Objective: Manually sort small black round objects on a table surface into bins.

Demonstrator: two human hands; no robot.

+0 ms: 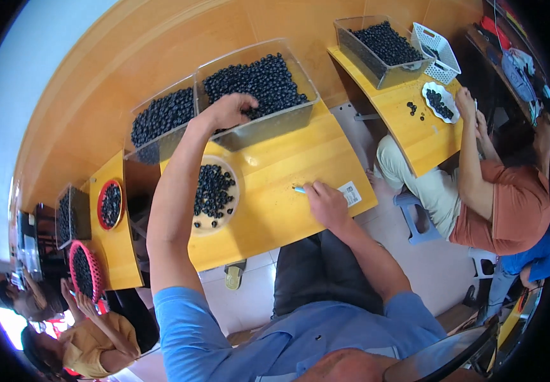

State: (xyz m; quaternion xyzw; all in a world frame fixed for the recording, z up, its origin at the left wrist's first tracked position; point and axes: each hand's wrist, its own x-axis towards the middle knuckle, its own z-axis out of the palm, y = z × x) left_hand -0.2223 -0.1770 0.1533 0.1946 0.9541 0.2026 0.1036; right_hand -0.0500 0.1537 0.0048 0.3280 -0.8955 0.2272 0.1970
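My left hand reaches over the near wall of a large clear plastic bin, its fingers bent and apart above small dark round pieces that look like beads or berries. Nothing shows between those fingers. Below my left forearm, a round pale tray bears more of these dark pieces, partly hidden by the arm. My right hand rests low over the yellow table, closed around a slim light-blue tool whose dark tip points left. Fine dark crumbs lie near that tip.
A second clear bin of dark pieces adjoins on the left. A white printed label sheet lies right of my right hand. Co-workers sit at yellow tables on both sides, with bins, a white plate and a pink basket.
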